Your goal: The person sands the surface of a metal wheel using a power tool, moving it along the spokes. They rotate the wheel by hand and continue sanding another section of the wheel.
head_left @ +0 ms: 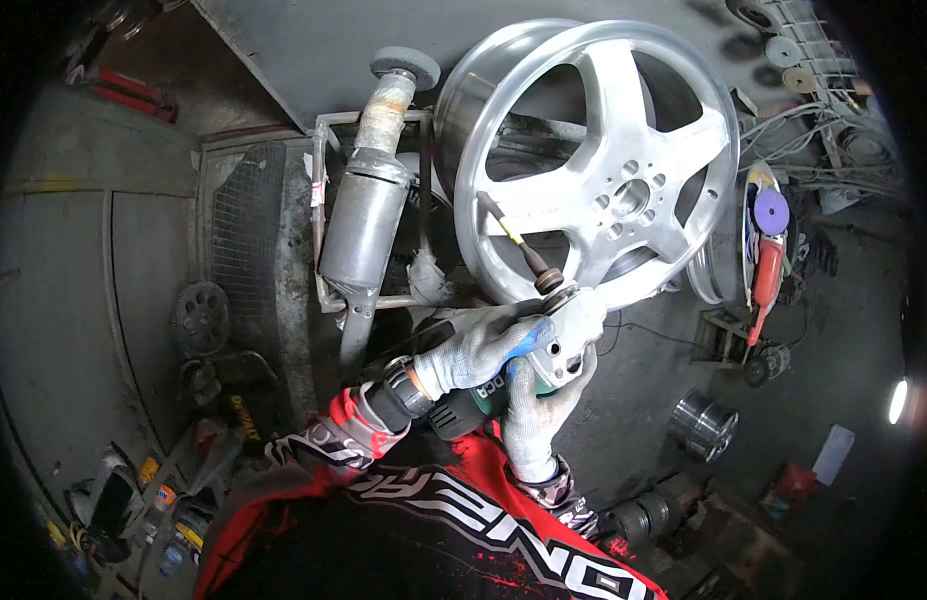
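My left hand (479, 352), in a grey glove with blue on it, is wrapped over the neck of a green-bodied angle grinder (495, 396). From below, my right hand (540, 412), gloved too, closes on its silver gear head, thumb and fingers on either side. A dark tapered attachment (530, 254) with a yellow band extends from the grinder's head and overlaps a spoke of the wheel. That bare-metal alloy wheel rim (616, 98) has five spokes and stands right in front of my hands.
Left of the wheel, a grey cylindrical machine (368, 215) with a round abrasive wheel (405, 66) stands by a metal frame (319, 250). At right hang a red polisher (769, 280) with a purple pad and some cables. Another rim (704, 425) lies on the floor.
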`<state>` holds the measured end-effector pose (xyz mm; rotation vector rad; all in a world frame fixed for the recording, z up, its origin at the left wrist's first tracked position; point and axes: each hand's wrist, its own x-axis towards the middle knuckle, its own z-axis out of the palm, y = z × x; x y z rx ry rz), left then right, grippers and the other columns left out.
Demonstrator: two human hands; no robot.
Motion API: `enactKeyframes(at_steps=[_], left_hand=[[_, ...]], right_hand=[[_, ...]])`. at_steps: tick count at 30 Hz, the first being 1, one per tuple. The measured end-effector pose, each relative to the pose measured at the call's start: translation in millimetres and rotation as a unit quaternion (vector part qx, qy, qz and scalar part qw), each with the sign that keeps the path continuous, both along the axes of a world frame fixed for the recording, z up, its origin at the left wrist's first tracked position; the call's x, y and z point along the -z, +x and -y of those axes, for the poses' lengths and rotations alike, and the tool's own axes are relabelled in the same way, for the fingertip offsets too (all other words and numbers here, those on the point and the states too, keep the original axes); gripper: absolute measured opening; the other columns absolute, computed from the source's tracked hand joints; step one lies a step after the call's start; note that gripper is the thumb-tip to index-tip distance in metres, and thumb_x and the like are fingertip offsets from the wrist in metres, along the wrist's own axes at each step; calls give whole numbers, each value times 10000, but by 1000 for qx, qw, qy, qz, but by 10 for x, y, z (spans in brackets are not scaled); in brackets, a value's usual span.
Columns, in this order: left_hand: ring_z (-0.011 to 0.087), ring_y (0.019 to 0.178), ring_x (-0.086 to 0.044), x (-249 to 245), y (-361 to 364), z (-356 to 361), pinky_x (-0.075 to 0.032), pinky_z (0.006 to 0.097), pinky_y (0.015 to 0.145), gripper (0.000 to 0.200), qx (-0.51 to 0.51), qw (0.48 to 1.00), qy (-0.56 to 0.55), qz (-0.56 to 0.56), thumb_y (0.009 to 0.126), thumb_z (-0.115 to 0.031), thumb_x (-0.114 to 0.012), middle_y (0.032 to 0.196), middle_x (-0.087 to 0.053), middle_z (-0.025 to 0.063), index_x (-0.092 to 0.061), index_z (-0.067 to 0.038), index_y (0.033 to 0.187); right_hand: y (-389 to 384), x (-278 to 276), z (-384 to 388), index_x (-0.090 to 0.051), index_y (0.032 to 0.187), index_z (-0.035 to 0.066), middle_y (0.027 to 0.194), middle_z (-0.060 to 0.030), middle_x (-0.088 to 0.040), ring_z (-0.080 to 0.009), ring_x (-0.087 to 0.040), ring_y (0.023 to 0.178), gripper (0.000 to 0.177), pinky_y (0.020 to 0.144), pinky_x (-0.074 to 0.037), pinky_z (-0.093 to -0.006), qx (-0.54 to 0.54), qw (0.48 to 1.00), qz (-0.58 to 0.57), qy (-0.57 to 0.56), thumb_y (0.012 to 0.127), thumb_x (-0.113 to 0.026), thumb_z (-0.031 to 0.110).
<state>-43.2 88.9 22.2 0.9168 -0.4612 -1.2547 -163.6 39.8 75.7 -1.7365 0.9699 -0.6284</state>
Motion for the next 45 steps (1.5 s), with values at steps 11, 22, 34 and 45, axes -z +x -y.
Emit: enactKeyframes(at_steps=[11,22,34,45], left_hand=[[365,1264,-538,57,3,-12,-407,422,1084,423,-31,989,-58,131,1040,-230,-458,1370,-531,241,-459,-39,1418],[253,1225,-568,-236,175,601,-416,370,1079,467,62,997,-52,14,1065,-279,-420,1348,-563,191,-464,37,1405],[245,1063,-635,-63,16,342,-476,342,951,414,-86,965,-91,232,1034,-338,-495,1153,-646,187,-570,-19,1287],[342,1252,-545,76,-102,18,-441,401,1070,451,-132,945,-106,279,1037,-193,-491,1380,-501,232,-420,11,1434]], right_hand=[[21,-11,45,-216,1507,-15,1398,-179,-447,-243,-479,1254,847,1076,-384,-387,0,1000,-8,-15,849,-740,79],[63,-20,458,-237,1491,-15,1371,-186,-454,-244,-489,1234,812,1062,-394,-393,89,995,36,14,866,-738,119],[48,11,274,-216,1489,-41,1378,-202,-435,-257,-472,1251,918,1086,-368,-399,94,993,41,52,786,-787,112],[87,-117,115,-253,1479,-14,1366,-188,-446,-250,-474,1250,933,1075,-382,-400,19,997,13,73,737,-807,95]])
